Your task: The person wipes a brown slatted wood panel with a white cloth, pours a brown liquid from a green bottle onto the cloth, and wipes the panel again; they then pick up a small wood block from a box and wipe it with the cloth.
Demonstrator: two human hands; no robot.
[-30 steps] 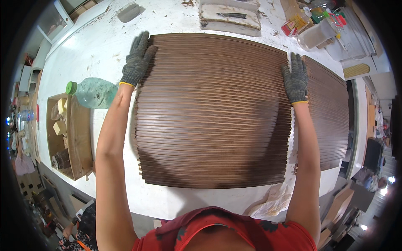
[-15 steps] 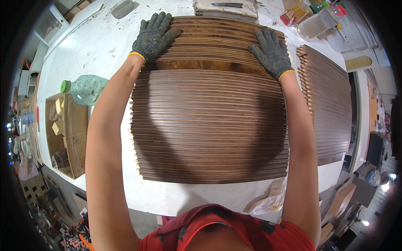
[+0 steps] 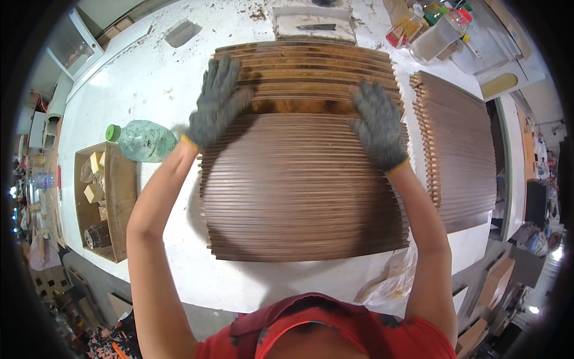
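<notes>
pressing gloved hands (image 3: 218,102) on slatted panel (image 3: 305,185)

Left hand (image 3: 216,103) and right hand (image 3: 378,125), both in grey knit gloves, pressed flat on dark brown slatted wooden panel (image 3: 305,179) lying on white tabletop (image 3: 131,90). Second slatted panel (image 3: 460,149) just beside, at right. Green plastic bottle (image 3: 143,140) near left hand.

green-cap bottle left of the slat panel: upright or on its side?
On its side. The plastic bottle lies flat on the white table, cap pointing left.
</notes>
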